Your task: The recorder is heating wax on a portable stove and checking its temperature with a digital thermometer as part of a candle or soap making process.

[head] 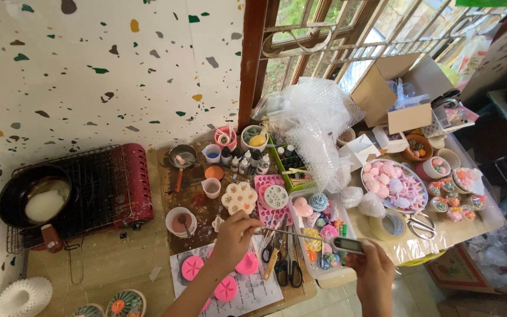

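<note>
My left hand [233, 235] pinches the tip of a thin metal probe [297, 233] over the worktable. My right hand [374, 270] grips the grey body of that probe thermometer [347, 245] at the table's front edge. Below my left hand lie several pink round moulds [225, 287] on a printed paper sheet [253, 290]. A small bowl of pink liquid [181, 222] stands just left of my left hand. A cream flower-shaped mould [239, 197] lies just beyond it.
A black pan with white wax [36, 199] sits on a red portable stove [130, 185] at left. Scissors [291, 267], a clear box of small coloured pieces [321, 229], a tray of pink shapes [394, 185], tape roll [387, 226], bubble wrap [318, 129] and a cardboard box [391, 94] crowd the table.
</note>
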